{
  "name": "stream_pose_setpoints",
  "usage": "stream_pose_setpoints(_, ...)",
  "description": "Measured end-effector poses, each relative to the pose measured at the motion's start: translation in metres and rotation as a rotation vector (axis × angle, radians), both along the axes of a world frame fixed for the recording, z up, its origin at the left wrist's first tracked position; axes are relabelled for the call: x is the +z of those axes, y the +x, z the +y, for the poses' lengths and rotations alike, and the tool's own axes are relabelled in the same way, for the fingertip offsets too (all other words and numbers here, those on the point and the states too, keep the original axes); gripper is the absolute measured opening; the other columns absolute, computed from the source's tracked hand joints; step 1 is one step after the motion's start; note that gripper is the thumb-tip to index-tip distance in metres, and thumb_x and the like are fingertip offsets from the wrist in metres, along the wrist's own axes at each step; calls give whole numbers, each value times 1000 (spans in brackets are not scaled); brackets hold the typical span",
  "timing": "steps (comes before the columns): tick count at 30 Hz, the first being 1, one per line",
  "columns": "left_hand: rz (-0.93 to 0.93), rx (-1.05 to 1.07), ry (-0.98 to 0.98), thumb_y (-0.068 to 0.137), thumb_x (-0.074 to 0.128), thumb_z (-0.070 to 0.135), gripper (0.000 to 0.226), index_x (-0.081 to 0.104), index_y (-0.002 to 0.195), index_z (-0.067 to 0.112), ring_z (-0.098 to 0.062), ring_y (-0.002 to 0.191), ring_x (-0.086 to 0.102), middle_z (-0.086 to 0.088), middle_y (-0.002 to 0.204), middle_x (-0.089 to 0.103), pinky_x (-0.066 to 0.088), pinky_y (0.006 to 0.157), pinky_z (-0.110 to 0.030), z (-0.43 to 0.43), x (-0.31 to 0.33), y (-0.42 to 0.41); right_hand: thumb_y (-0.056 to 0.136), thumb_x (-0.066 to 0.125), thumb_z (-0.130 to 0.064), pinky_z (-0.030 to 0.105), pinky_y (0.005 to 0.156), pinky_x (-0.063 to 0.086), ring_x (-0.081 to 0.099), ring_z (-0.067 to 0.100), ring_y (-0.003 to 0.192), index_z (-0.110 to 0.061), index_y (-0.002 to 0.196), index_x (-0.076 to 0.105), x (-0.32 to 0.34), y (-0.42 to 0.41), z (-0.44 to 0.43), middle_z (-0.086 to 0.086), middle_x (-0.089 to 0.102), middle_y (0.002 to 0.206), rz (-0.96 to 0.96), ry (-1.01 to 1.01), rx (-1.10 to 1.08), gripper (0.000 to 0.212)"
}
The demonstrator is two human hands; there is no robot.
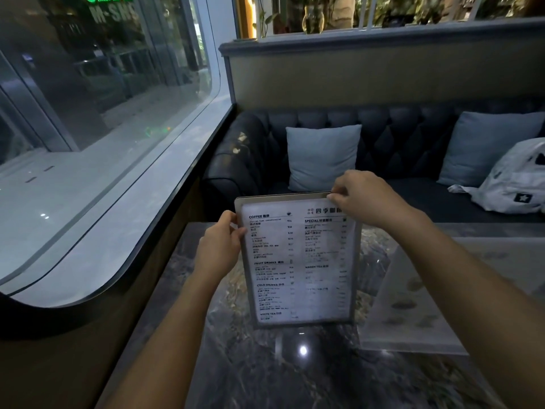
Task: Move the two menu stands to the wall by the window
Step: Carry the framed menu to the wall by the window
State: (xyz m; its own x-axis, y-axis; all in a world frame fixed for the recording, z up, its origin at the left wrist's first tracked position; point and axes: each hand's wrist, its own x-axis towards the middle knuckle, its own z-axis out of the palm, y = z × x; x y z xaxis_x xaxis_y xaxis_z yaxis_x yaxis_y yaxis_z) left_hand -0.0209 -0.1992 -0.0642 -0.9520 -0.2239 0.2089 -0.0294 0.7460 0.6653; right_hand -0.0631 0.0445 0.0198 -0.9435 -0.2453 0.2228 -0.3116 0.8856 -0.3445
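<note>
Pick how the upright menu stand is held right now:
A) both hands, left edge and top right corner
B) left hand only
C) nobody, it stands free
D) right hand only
A: the left hand grips the menu stand's left edge while the right hand pinches its top right corner.

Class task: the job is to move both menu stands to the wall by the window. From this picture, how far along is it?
Done: nothing visibly; no stand sits at the window wall yet. In hand: the upright menu stand is gripped by the left hand on its left edge and the right hand at its top corner, above the marble table. Left: placing it, then the second stand, on the table to its right.
</note>
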Motion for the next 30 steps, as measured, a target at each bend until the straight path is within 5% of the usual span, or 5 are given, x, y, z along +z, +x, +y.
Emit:
stream_pose_setpoints(7,31,43,-61,92,51,24,9,46,96,18,-30,81,61,-4,87,61,54,69,-46,8,-6,1,84,56,-33,41,86,47,52,28,104,-7,108,59,7,8,-2,13,55,117,-142,46,7,36)
stream_pose_setpoints(14,89,-13,136,89,55,15,26,47,114,16,-17,91,57,1,103,58,47,73,-34,19,-23,16,83,57,-42,44,115,-2,-15,31,142,-12,143,-14,-24,27,-26,16,-16,155,-238,-239,-241,98)
stream_pose_setpoints(18,99,-46,232,89,57,17,32,46,118,20,-13,94,56,7,103,55,50,80,-35,20,-35,25,83,58,-40,45,117,5,-3,28,144,-11,144,-8,-58,39,-31,13,-2,158,-139,-659,-415,94)
stream_pose_setpoints(25,-12,-51,389,92,51,19,15,46,101,29,-3,84,57,15,91,57,46,63,-19,21,-62,27,82,58,-39,59,104,34,33,32,132,-14,142,14,-127,63,-28,15,33,145,-272,-873,-442,79)
stream_pose_setpoints(30,-52,-36,678,96,42,20,15,55,91,25,-1,77,63,5,90,63,48,51,-6,23,-81,33,85,56,-37,41,87,50,56,22,110,-16,133,33,-150,71,-17,5,55,123,-308,-1020,-383,58)
